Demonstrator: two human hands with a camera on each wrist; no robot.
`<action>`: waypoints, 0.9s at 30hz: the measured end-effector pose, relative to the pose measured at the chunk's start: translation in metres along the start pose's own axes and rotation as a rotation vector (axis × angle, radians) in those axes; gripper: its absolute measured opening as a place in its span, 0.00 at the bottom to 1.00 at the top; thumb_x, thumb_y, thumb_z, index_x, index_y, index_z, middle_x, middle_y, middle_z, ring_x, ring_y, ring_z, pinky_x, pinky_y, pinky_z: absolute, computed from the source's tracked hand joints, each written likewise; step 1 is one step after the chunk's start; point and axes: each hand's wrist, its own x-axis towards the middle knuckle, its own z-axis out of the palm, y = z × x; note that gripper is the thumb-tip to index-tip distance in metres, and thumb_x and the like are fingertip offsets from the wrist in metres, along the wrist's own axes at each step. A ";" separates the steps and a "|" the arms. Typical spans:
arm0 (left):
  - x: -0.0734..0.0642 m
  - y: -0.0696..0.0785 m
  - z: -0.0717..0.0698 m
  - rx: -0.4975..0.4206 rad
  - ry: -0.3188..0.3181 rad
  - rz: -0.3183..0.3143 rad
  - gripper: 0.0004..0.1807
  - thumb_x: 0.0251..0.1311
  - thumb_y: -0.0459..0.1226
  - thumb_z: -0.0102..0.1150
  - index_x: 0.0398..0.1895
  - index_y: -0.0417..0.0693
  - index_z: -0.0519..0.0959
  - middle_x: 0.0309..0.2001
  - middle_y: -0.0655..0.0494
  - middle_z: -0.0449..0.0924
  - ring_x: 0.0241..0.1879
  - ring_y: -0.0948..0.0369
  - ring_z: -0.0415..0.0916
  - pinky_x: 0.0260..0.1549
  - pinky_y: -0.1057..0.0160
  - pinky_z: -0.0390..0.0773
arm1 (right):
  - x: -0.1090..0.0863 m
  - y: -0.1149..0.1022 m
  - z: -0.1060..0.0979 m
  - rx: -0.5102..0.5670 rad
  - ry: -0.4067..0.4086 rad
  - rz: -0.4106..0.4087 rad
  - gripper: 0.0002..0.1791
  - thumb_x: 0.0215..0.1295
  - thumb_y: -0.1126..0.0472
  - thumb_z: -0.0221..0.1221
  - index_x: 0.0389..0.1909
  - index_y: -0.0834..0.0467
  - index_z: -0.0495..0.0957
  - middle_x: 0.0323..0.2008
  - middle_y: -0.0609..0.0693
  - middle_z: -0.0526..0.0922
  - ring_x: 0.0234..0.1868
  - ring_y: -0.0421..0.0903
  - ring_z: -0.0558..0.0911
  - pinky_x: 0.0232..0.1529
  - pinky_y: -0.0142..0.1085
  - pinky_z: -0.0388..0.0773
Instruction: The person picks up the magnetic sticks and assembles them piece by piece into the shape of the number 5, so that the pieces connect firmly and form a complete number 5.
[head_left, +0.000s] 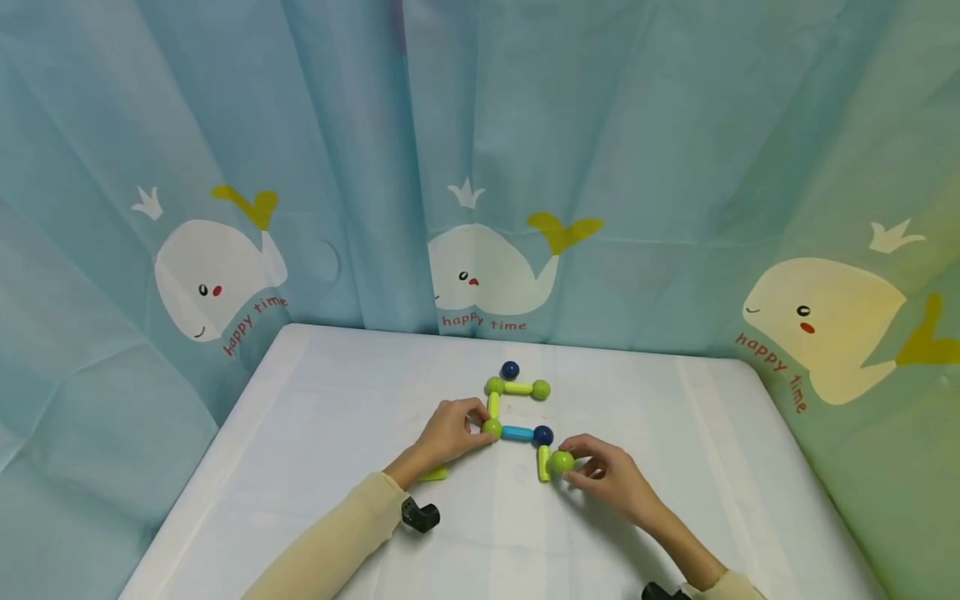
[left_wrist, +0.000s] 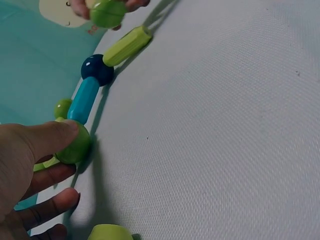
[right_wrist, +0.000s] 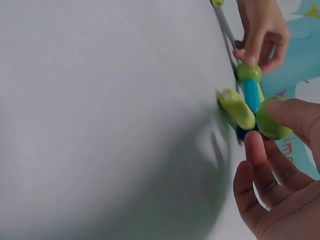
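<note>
A chain of balls and rods lies on the white table. My left hand [head_left: 452, 431] pinches its green corner ball [head_left: 492, 428] between thumb and fingers. From that ball a blue rod [head_left: 517, 433] runs right to a dark blue ball [head_left: 543, 435], where a yellow-green rod [head_left: 543, 463] points toward me. Another yellow-green rod [head_left: 493, 406] goes back to a green ball [head_left: 495, 386], then a further rod [head_left: 518, 388] leads to an end ball [head_left: 541, 389]. My right hand [head_left: 611, 475] holds a loose green ball [right_wrist: 273, 120] by its fingertips, beside the near rod.
A separate dark blue ball [head_left: 510, 369] sits behind the chain. Partly hidden by the left forearm lies a yellow-green piece [head_left: 433, 474]. A blue curtain [head_left: 645, 167] printed with whales hangs behind the table [head_left: 360, 367].
</note>
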 end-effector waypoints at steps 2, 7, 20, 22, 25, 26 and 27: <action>0.000 -0.001 0.000 -0.002 0.000 -0.001 0.12 0.56 0.42 0.78 0.40 0.53 0.85 0.36 0.64 0.86 0.26 0.68 0.70 0.30 0.67 0.71 | -0.006 -0.001 0.006 0.012 -0.007 0.017 0.19 0.62 0.65 0.71 0.53 0.54 0.81 0.47 0.54 0.86 0.32 0.41 0.82 0.34 0.34 0.80; 0.001 -0.002 0.000 0.004 0.005 -0.001 0.12 0.56 0.42 0.78 0.40 0.54 0.84 0.36 0.64 0.87 0.26 0.68 0.70 0.31 0.67 0.71 | -0.015 -0.002 0.019 0.002 -0.015 0.047 0.18 0.60 0.65 0.72 0.51 0.53 0.82 0.43 0.51 0.86 0.31 0.39 0.81 0.33 0.33 0.79; 0.000 -0.001 0.000 0.005 0.002 0.000 0.12 0.57 0.42 0.77 0.40 0.53 0.84 0.37 0.63 0.87 0.26 0.68 0.70 0.31 0.67 0.71 | -0.021 -0.001 0.031 -0.028 -0.003 0.070 0.19 0.59 0.69 0.71 0.50 0.53 0.83 0.41 0.49 0.86 0.30 0.37 0.79 0.31 0.32 0.78; 0.000 0.000 0.000 -0.001 -0.002 -0.002 0.12 0.57 0.42 0.77 0.40 0.53 0.84 0.37 0.63 0.87 0.26 0.67 0.70 0.30 0.67 0.71 | -0.022 -0.001 0.031 -0.031 -0.003 0.073 0.19 0.59 0.69 0.71 0.50 0.54 0.83 0.41 0.49 0.86 0.29 0.37 0.79 0.31 0.32 0.78; 0.000 0.001 -0.001 -0.010 -0.008 -0.005 0.12 0.57 0.41 0.77 0.40 0.52 0.84 0.37 0.62 0.87 0.27 0.67 0.70 0.30 0.67 0.71 | -0.023 -0.001 0.032 -0.038 0.000 0.067 0.19 0.58 0.69 0.72 0.50 0.54 0.83 0.41 0.48 0.86 0.29 0.37 0.79 0.30 0.32 0.77; 0.000 0.002 -0.001 -0.009 -0.011 -0.007 0.11 0.57 0.41 0.77 0.40 0.52 0.84 0.37 0.62 0.87 0.27 0.67 0.70 0.31 0.67 0.71 | -0.023 -0.001 0.032 -0.041 0.000 0.062 0.18 0.58 0.69 0.72 0.49 0.54 0.83 0.41 0.48 0.86 0.29 0.37 0.79 0.29 0.32 0.77; 0.000 0.002 -0.002 -0.004 -0.012 -0.008 0.11 0.57 0.42 0.77 0.40 0.53 0.84 0.36 0.63 0.87 0.27 0.67 0.71 0.31 0.67 0.71 | -0.024 0.000 0.032 -0.045 0.002 0.053 0.18 0.58 0.69 0.72 0.49 0.54 0.83 0.41 0.49 0.86 0.29 0.36 0.79 0.29 0.31 0.77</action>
